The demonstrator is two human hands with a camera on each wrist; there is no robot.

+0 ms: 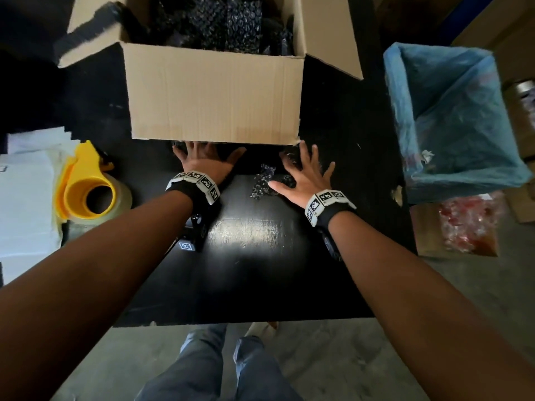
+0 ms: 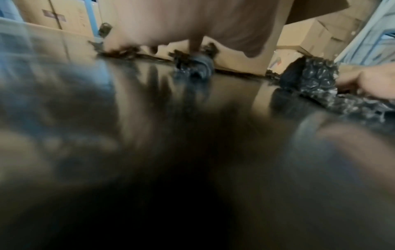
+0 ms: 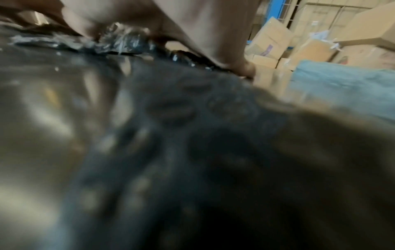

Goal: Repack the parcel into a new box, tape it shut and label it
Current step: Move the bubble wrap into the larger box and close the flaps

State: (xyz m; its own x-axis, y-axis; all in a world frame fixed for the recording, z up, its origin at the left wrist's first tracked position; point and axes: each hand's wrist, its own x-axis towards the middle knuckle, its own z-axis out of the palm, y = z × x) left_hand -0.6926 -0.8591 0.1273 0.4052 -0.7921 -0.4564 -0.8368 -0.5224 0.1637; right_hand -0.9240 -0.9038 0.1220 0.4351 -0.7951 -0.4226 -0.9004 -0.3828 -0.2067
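A person's jeans-clad legs are standing at the near edge of a glossy black bench, both bare arms reaching forward across it; the left hand is lying flat with fingers spread, their tips at the base of an open cardboard box, while the right hand is hovering with splayed fingers over scraps of dark bubble wrap near the box's right corner, gripping nothing; a yellow tape dispenser is resting beside white sheets at left, a blue-lined bin is standing at right, and more bubble wrap is filling the box beyond
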